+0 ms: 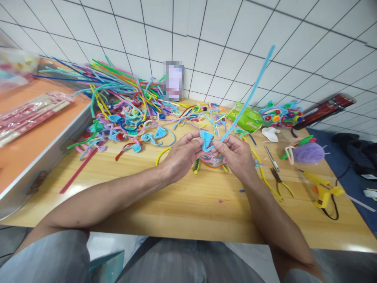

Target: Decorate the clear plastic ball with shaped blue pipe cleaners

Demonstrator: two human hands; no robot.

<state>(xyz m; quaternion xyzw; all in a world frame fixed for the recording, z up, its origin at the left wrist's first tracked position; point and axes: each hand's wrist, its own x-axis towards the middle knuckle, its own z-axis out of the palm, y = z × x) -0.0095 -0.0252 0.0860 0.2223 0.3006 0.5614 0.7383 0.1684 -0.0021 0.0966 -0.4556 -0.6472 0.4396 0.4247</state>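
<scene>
The left hand [188, 151] pinches a blue folded piece [207, 138] above the desk's [176, 212] middle, toward its back edge; the right hand [235, 153] pinches the blue pipe cleaner [253, 92] beside it. Uneven pull from the long upright end could loosen the folds; relaxed left fingertips could release the piece.

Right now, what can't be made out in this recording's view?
All in the head view:
- Upright rectangle: its display is pixelated.
- Decorated piece: upper part behind the left hand and right hand.
- Blue folded piece: back faces away.
- Plastic bag: blurred, cut off by left edge.
</scene>
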